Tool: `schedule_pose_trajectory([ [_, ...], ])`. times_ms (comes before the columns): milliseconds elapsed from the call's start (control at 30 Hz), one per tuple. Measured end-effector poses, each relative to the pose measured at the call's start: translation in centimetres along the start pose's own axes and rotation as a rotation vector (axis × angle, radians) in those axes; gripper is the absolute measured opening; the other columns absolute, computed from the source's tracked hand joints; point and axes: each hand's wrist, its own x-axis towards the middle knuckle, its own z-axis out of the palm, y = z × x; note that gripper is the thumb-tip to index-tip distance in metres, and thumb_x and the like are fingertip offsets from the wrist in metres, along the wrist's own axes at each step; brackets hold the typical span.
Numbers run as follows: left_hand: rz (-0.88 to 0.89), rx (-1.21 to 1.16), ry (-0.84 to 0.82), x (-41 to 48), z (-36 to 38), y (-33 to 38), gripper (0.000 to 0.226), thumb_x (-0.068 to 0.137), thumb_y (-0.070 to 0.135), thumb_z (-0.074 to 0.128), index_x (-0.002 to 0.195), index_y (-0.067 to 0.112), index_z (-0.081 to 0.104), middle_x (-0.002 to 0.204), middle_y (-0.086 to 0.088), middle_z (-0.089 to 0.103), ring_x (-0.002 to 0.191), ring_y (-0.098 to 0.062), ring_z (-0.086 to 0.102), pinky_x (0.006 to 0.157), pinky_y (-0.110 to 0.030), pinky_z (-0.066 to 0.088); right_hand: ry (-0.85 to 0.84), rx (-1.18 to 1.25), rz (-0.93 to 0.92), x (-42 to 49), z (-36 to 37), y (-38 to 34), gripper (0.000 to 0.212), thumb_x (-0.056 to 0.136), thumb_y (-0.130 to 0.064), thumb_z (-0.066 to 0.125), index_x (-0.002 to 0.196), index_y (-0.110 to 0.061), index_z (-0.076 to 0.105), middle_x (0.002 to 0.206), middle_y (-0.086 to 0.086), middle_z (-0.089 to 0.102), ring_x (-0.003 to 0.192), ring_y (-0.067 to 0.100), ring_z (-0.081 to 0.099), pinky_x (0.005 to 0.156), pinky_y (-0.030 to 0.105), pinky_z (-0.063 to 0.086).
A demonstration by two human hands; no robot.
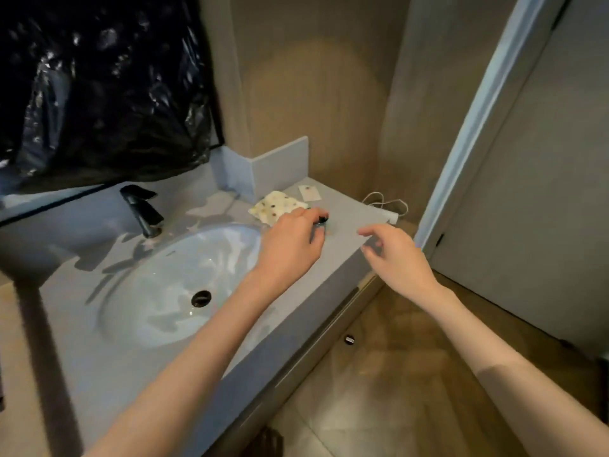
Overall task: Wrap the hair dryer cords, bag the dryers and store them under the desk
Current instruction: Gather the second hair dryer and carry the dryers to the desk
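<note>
At the far left a black plastic sheet (99,94) hangs over the wall above the counter (230,341). Below it stand the black faucet (141,209) and the white basin (148,258), which shows only its drain (201,298) and some reflections. Next comes the one container that matters, a cream spotted cloth pouch (280,206) lying flat on the counter near the back corner. Its mouth is hidden from you, but it lies so flat that I judge no dryer is in it yet. Your left grip (290,242) rests just in front of the pouch, its fingertips pinching a small dark object (321,221) that is too blurred to name; it may be part of the pouch's closure. A small white card (309,192) lies just behind. Your right grip (398,255) hovers over the counter's front edge, released, with the fingers loosely curled around nothing. Beyond it, at the far right end of the counter, a white cord (384,201) lies in loose loops beside a white body (390,216), probably the hair dryer, near the door (527,192). So you appear to be at the very start, with the cord unwrapped and nothing bagged. Next, reach your right grip to that cord, draw the dryer closer, and wind the loops tidily before you open the pouch.
</note>
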Motion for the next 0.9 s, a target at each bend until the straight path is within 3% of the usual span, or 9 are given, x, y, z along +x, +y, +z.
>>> schedule_pose_trajectory([
  [133, 0.060, -0.042, -0.016, 5.7, 4.4, 5.7, 0.035, 0.096, 0.029, 0.045, 0.130, 0.027, 0.052, 0.127, 0.003, 0.059, 0.116, -0.016, 0.053, 0.093, -0.035, 0.047, 0.028, -0.045, 0.066, 1.5, -4.8, 6.9, 0.028, 0.094, -0.021, 0.053, 0.122, -0.022, 0.057, 0.121, -0.006, 0.059, 0.109, 0.014, 0.055, 0.089, 0.031, 0.044],
  [333, 0.110, -0.087, -0.104, 14.5, 11.1, 10.3, 0.039, 0.095, 0.030, 0.047, 0.134, 0.025, 0.048, 0.123, -0.001, 0.058, 0.113, -0.021, 0.054, 0.091, -0.042, 0.049, 0.073, -0.092, 0.143, 5.6, -8.8, 15.6, 0.028, 0.093, -0.022, 0.053, 0.120, -0.023, 0.057, 0.110, -0.006, 0.059, 0.102, 0.015, 0.053, 0.083, 0.034, 0.045],
  [467, 0.111, -0.093, -0.147, 20.6, 16.3, 11.1, 0.038, 0.095, 0.030, 0.048, 0.132, 0.025, 0.050, 0.121, 0.001, 0.059, 0.110, -0.020, 0.055, 0.089, -0.041, 0.050, 0.067, -0.122, 0.157, 9.9, -9.4, 21.3, 0.029, 0.093, -0.022, 0.053, 0.121, -0.023, 0.056, 0.108, -0.005, 0.059, 0.103, 0.016, 0.053, 0.086, 0.039, 0.047],
  [567, 0.084, -0.087, -0.156, 26.1, 20.4, 10.7, 0.037, 0.095, 0.031, 0.048, 0.131, 0.026, 0.050, 0.123, 0.002, 0.059, 0.111, -0.019, 0.056, 0.089, -0.041, 0.050, 0.050, -0.146, 0.155, 14.3, -9.0, 26.1, 0.030, 0.093, -0.023, 0.053, 0.123, -0.024, 0.054, 0.117, -0.004, 0.059, 0.109, 0.018, 0.052, 0.089, 0.043, 0.048],
  [900, -0.062, -0.111, -0.274, 45.7, 32.0, 9.6, 0.039, 0.094, 0.028, 0.050, 0.133, 0.025, 0.049, 0.127, -0.001, 0.058, 0.112, -0.022, 0.057, 0.091, -0.043, 0.050, -0.112, -0.140, 0.135, 32.6, -9.0, 39.9, 0.034, 0.093, -0.023, 0.055, 0.127, -0.022, 0.052, 0.123, 0.000, 0.056, 0.107, 0.017, 0.052, 0.090, 0.038, 0.046],
])
